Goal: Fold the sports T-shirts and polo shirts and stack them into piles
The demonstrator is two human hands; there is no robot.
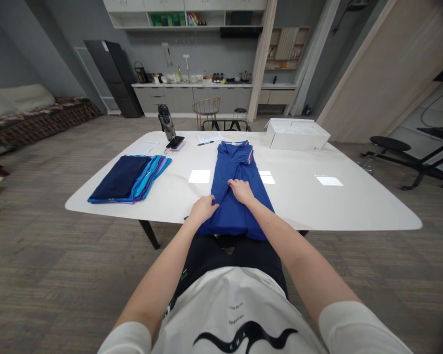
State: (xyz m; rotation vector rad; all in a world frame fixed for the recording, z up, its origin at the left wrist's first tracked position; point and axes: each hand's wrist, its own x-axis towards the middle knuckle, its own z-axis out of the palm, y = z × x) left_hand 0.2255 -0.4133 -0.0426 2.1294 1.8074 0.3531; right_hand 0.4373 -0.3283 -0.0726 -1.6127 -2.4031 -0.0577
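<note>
Your left grip (203,209) lies open on the near left edge of a blue polo shirt (229,219), and your right grip (241,191) rests open on its middle, neither one clearly pinching cloth. The shirt lies folded under both grips on the white table (354,206), its collar (236,143) away from you. Left of your left grip sits a stack of folded shirts (129,179); ahead of your grips, a pen (205,143) lies on paper (211,137).
</note>
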